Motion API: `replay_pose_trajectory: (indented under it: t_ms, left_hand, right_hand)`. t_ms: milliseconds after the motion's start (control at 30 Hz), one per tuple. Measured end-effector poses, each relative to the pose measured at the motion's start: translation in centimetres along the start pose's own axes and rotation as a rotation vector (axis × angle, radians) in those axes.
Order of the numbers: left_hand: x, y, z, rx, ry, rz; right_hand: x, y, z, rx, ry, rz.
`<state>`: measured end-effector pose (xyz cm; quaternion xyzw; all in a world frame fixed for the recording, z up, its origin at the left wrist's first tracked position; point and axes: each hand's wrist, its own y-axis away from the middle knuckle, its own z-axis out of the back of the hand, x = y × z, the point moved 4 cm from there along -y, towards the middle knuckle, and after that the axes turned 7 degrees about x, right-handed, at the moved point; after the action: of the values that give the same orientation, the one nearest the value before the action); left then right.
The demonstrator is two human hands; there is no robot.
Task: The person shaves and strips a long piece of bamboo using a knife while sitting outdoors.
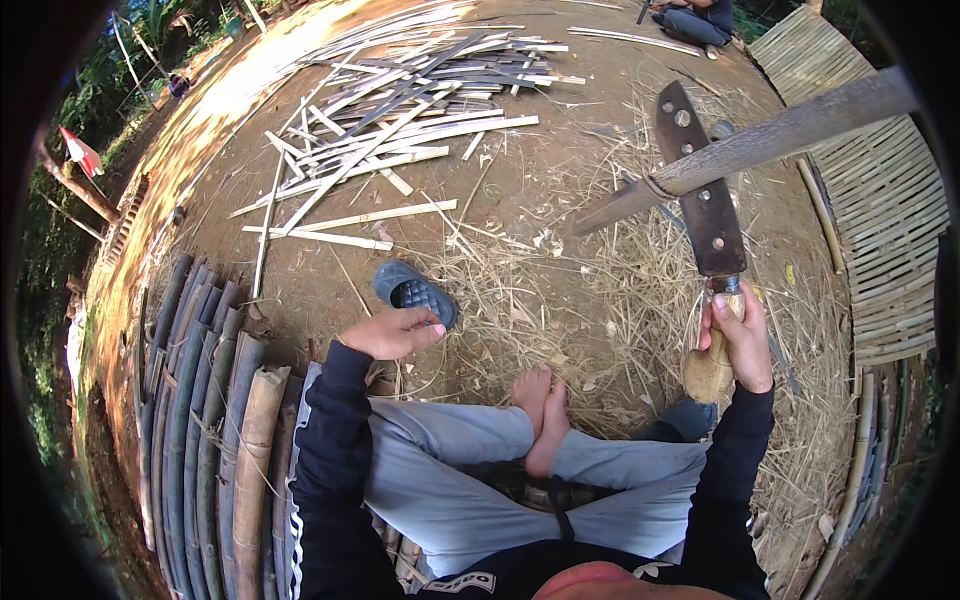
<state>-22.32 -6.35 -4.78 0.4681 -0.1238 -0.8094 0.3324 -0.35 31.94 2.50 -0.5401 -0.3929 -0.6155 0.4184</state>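
Observation:
My right hand (740, 335) is closed round the pale wooden handle of a machete (708, 365), which points upward. Above its metal collar stands a broad dark brown part (712, 235) with several round metal studs; I cannot tell whether this is a sheath or the blade. A grey wooden pole (790, 138) comes in from the upper right and crosses in front of it, with a dark loop round it near its end. My left hand (390, 333) hovers above my left knee, thumb and fingers drawn together, nothing visible in them. A dark sandal (415, 290) lies just beyond it.
A large heap of split bamboo strips (400, 120) covers the ground ahead. Bamboo poles (200, 420) lie side by side at my left. Shavings (650, 270) litter the soil. Woven bamboo panels (880, 220) stand at the right. Another person (690, 22) sits at the far right.

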Motion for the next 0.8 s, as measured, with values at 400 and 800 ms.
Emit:
replay_pose_trajectory:
  t_ms: [400,800]
  left_hand:
    - [2.6,-0.4,0.1,-0.091,-0.052,0.129]
    - [2.8,-0.3,-0.3,-0.061,0.111,0.172]
  right_hand:
    - [-24.4,-10.6,-7.7,0.118,0.567,-0.495]
    - [-27.2,-1.6,-8.0,0.169,0.514,-0.583]
